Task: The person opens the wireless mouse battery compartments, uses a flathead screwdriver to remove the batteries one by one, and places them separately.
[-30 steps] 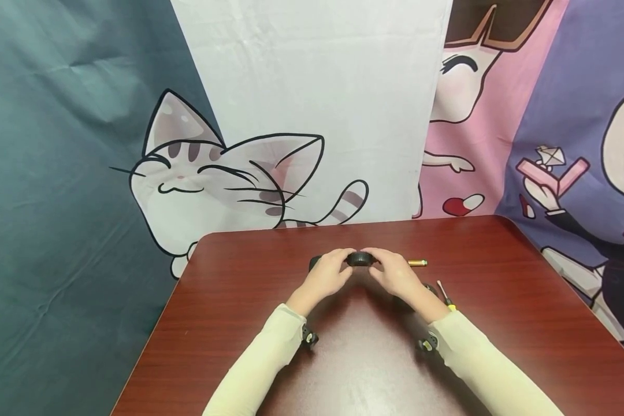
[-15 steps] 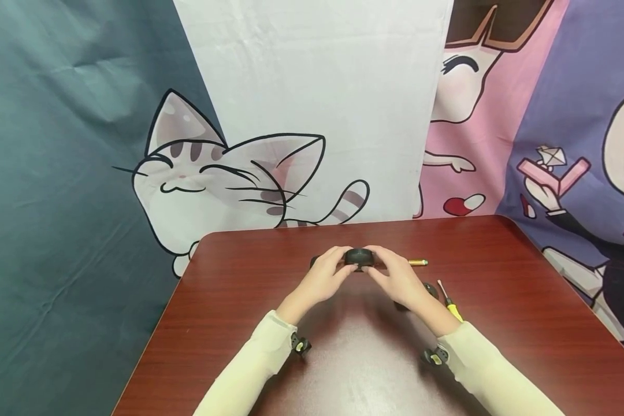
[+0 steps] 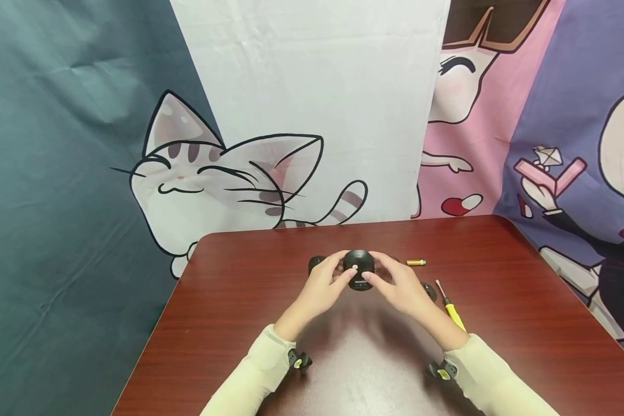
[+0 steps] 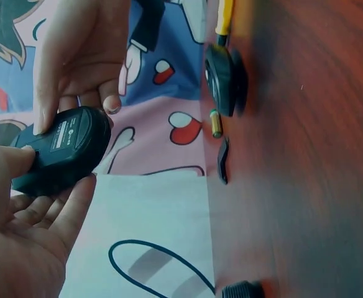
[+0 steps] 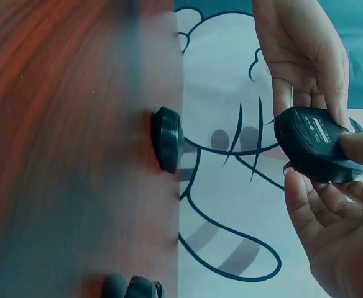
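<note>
Both hands hold a black computer mouse (image 3: 359,267) above the middle of the table, one at each side. Its underside, with a pale label, faces back toward the person; the label also shows on the mouse (image 4: 66,146) in the left wrist view. My left hand (image 3: 319,284) grips the mouse's left side, thumb on the underside. The right hand (image 3: 399,284) grips its right side, thumb likewise on the underside. In the right wrist view, fingers support the mouse (image 5: 315,139) from beneath.
On the red-brown table (image 3: 229,323) lie a black rounded object (image 3: 316,263) behind the left hand, a battery (image 3: 416,262), another black rounded object (image 3: 429,291) by the right wrist, and a yellow-handled screwdriver (image 3: 453,315). The left wrist view shows a thin curved black piece (image 4: 223,162).
The mouse has tilted up so that its underside now faces the person. Both thumbs have come onto that underside, and the forearms have drawn slightly back.
</note>
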